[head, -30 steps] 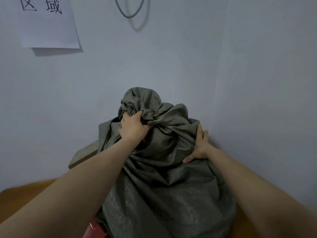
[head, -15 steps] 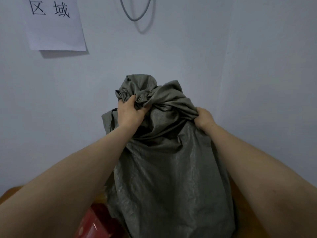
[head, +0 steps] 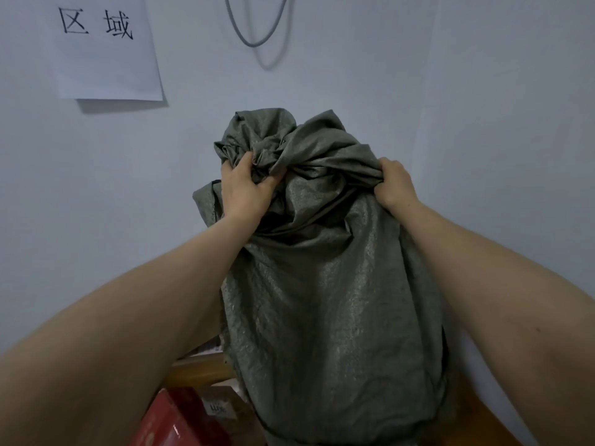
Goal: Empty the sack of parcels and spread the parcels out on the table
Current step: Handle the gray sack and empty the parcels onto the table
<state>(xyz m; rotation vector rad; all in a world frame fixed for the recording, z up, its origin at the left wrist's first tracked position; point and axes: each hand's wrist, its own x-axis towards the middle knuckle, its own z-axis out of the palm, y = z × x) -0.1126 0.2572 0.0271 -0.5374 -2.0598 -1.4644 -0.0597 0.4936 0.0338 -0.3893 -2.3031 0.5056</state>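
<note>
A grey-green woven sack [head: 335, 300] hangs upside down in front of me, its bunched end up at chest height. My left hand [head: 244, 188] is shut on the crumpled fabric at the top left. My right hand [head: 394, 185] grips a fold at the top right. Below the sack's lower left, a red parcel [head: 174, 420] and a brown cardboard parcel [head: 222, 403] lie on the wooden table [head: 199, 368]. The sack's opening and whatever is inside it are hidden.
White walls meet in a corner just behind the sack to the right. A paper sign [head: 103, 49] with printed characters is stuck on the wall at upper left. A grey cable loop [head: 257, 30] hangs above the sack.
Both hands have raised the sack higher. My right hand went from resting flat on its side to gripping a fold at the top. Parcels have come into view below it.
</note>
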